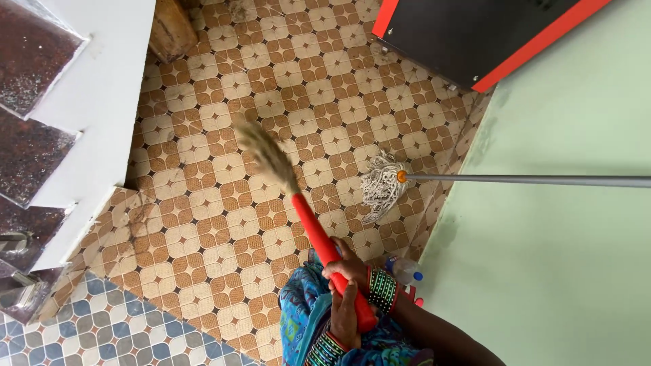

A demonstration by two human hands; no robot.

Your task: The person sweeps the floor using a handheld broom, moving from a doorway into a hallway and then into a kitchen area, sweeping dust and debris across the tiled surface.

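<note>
A grass broom point(268, 154) with a red plastic handle point(313, 230) points up and left over the patterned brown floor tiles point(203, 224); its bristles are blurred. My right hand point(347, 270) grips the red handle from above, with green and red bangles at the wrist. Lower down, my left hand point(344, 317) also closes around the handle's end, against blue patterned clothing point(302, 312).
A string mop point(381, 186) with a long grey pole point(529, 180) leans against the pale green wall point(556, 257) on the right. A plastic bottle point(405, 271) lies by the wall. White stair steps point(88, 122) rise at left; a black and red cabinet point(475, 34) stands at top.
</note>
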